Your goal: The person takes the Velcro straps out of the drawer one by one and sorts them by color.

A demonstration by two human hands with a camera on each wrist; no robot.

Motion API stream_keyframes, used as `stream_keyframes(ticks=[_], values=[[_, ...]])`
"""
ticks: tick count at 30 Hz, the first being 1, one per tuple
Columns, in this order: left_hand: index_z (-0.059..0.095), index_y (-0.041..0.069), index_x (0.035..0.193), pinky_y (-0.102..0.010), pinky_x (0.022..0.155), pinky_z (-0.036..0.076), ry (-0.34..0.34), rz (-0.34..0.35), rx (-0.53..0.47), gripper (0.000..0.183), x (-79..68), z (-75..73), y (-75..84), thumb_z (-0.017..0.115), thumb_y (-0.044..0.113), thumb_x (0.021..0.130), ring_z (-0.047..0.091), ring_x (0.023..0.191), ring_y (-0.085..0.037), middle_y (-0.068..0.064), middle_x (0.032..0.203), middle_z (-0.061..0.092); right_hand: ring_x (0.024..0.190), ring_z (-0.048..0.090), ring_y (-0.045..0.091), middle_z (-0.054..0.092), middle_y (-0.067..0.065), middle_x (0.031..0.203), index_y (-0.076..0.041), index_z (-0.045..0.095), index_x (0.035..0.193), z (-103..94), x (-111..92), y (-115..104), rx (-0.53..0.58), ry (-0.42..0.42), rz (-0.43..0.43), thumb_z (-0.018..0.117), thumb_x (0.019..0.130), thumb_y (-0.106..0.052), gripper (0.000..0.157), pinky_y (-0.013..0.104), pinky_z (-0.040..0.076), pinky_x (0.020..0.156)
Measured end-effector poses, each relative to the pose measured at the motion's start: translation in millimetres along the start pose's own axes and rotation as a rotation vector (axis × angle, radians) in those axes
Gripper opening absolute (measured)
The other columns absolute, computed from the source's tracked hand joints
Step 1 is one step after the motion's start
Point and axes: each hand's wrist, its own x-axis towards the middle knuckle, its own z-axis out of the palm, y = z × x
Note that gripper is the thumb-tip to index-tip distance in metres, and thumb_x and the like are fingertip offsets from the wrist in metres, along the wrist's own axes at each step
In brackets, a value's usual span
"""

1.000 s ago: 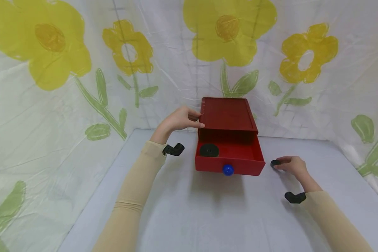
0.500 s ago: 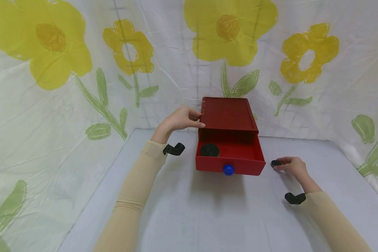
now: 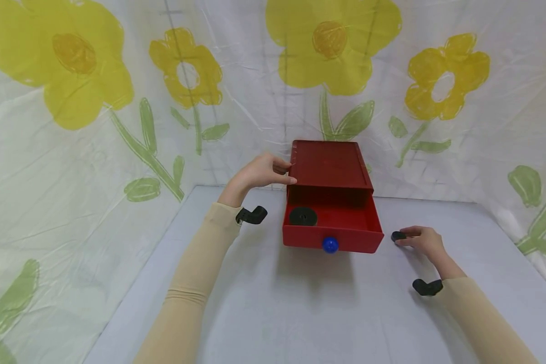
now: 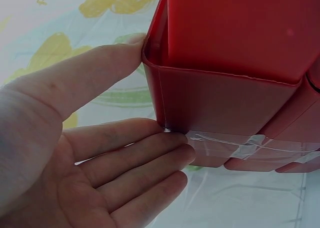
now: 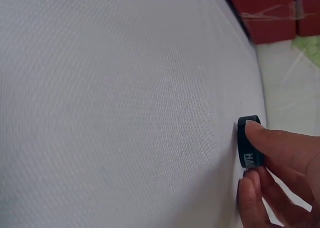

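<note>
A dark red drawer unit (image 3: 327, 164) stands mid-table, its bright red drawer (image 3: 346, 218) pulled out toward me with a round blue knob (image 3: 330, 244) on its front. Inside, at the left, lies a flat black disc (image 3: 303, 216) with a small mark at its centre. My left hand (image 3: 260, 172) touches the unit's upper left edge, thumb at the front corner and straight fingers further back, as the left wrist view shows. To the drawer's right, my right hand (image 3: 422, 239) pinches a small black disc (image 5: 248, 141) with white lettering on its rim, close over the table.
White cloth covers the table (image 3: 309, 318). Behind and at the sides hangs a white curtain (image 3: 250, 111) printed with yellow flowers. Clear tape (image 4: 250, 147) runs across the drawer unit's side. Black wrist-worn cameras sit at both sleeves.
</note>
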Motion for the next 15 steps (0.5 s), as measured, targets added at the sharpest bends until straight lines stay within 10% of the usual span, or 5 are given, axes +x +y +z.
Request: stream_keyframes(ticks=[15], values=[[0.058, 0.008, 0.131, -0.036, 0.097, 0.048, -0.004, 0.0, 0.007, 0.061, -1.3, -0.7, 0.3, 0.075, 0.039, 0.081, 0.055, 0.12, -0.02, -0.007, 0.131, 0.06, 0.115, 0.045, 0.046, 0.053, 0.03, 0.128, 0.005, 0.052, 0.129, -17.0, -21.0, -10.9, -0.072, 0.029, -0.11, 0.068, 0.085, -0.043, 0.068, 0.054, 0.046, 0.087]])
